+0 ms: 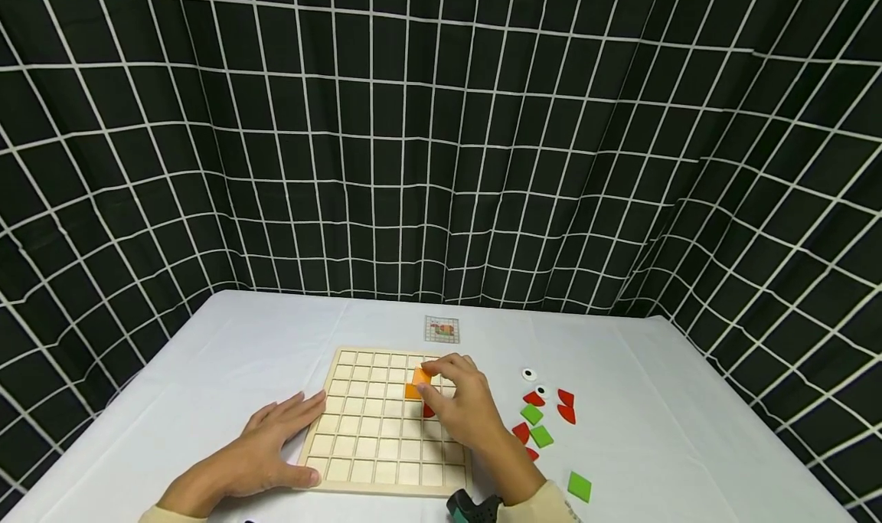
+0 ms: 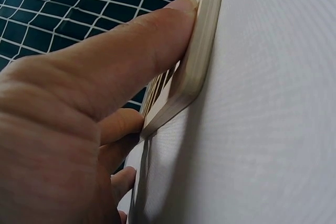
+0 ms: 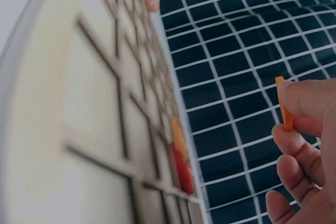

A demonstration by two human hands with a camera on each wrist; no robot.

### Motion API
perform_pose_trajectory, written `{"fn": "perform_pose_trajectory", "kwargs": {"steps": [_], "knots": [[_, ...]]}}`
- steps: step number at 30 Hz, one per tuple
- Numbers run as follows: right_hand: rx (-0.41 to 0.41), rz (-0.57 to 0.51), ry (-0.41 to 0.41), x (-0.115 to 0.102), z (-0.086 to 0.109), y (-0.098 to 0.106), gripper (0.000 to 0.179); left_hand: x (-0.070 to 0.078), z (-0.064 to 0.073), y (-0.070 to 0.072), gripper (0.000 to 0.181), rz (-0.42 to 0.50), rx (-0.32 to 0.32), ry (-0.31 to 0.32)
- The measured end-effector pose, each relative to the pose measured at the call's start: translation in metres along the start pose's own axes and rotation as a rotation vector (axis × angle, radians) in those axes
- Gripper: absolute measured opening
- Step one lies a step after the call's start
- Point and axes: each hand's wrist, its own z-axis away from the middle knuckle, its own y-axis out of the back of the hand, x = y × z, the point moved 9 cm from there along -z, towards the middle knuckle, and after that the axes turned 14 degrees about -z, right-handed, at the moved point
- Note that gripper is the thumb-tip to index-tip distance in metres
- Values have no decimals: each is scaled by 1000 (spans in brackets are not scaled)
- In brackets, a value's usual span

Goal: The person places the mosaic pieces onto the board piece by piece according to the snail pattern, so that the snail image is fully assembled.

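A wooden grid board (image 1: 375, 448) with a raised rim lies flat on the white table. Beside its left rim is my left hand (image 1: 258, 450), fingers extended and spread, fingertips touching the edge. The thumb (image 2: 152, 40) rests on the rim near the front left corner. Over the right half of the board, my right hand (image 1: 468, 408) pinches an orange tile (image 3: 284, 106) between thumb and fingers, held apart from the surface. Below it, another orange piece (image 1: 411, 392) and a red piece (image 1: 428, 410) sit in the grid, partly hidden by the hand.
Right of the board lie several red rounded pieces (image 1: 566, 414), green tiles (image 1: 579, 486) and two white eye discs (image 1: 528, 374). A small gridded picture card (image 1: 442, 329) lies behind the board. A black and green object (image 1: 472, 509) is near my right wrist. Dark checked curtains surround the table.
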Motion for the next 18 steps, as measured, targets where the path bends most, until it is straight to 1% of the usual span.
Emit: {"fn": "perform_pose_trajectory", "kwargs": {"steps": [3, 7, 9, 14, 18], "knots": [[-19, 11, 6, 6, 2, -7, 23, 0, 2, 2, 101, -1, 7, -4], [-60, 46, -7, 14, 6, -16, 23, -1, 1, 1, 102, 4, 0, 10], [-74, 70, -25, 19, 9, -19, 24, -1, 0, 0, 103, 6, -4, 19], [-116, 122, -95, 29, 13, -24, 22, 0, -1, 1, 104, -5, -5, 12], [-160, 162, -122, 35, 17, -30, 22, 0, 0, 1, 104, -4, -1, 8]]}}
